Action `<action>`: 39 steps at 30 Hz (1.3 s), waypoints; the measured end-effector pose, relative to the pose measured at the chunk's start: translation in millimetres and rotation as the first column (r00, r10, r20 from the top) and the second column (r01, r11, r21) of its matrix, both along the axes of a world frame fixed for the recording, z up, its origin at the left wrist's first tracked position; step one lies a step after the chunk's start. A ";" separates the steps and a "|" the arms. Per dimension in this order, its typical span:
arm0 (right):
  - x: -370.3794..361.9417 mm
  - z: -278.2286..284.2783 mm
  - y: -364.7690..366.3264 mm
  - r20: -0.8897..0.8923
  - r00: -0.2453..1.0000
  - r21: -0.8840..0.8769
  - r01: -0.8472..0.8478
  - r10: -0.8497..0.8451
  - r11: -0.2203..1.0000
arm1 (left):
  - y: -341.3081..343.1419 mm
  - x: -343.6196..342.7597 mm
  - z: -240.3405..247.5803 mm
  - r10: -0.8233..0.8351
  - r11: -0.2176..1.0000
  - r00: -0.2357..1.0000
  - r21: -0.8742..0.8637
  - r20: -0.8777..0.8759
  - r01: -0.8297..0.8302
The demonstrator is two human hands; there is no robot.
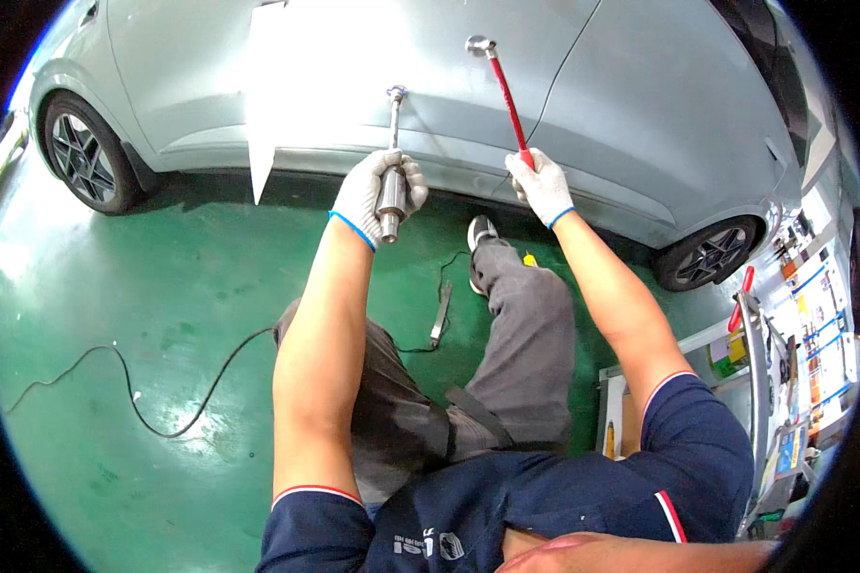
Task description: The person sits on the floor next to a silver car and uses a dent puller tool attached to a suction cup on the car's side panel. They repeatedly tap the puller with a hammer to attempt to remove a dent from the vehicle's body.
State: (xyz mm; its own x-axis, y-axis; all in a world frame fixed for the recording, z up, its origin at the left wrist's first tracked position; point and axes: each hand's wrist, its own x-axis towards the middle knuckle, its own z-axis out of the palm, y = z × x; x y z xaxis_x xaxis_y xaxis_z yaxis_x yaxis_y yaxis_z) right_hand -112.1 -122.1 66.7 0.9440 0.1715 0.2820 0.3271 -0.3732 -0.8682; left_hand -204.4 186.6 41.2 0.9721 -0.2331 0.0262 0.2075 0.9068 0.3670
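My left hand (377, 191), in a white work glove, is wrapped around the thick metal grip of a rod-shaped puller tool (393, 162). The tool's tip touches the lower panel of a pale blue-grey car door (449, 105). My right hand (542, 183), also gloved, holds the red handle of a hammer (504, 95). The hammer's metal head sits raised close to the door, to the right of the puller's tip. My legs in grey trousers stretch toward the car.
A black cable (143, 401) snakes over the green floor to a slim metal tool (440, 315) lying between my legs. Car wheels show at far left (81, 158) and right (712, 253). A cluttered tool cart (755, 363) stands at my right.
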 end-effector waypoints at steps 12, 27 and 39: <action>59.4 -43.9 63.6 0.022 0.997 -0.081 -0.073 0.075 0.994 | -0.2 -3.9 12.9 -0.082 0.994 0.996 -0.072 0.041 0.085; 45.4 -101.9 91.9 -0.108 0.990 0.309 -0.053 0.090 0.950 | -9.6 -19.8 25.5 0.079 0.984 0.986 0.172 -0.145 -0.054; 59.8 -95.2 99.5 -0.122 0.978 0.362 -0.117 0.172 0.925 | -8.5 -21.8 17.3 0.082 0.962 0.993 0.266 -0.087 -0.056</action>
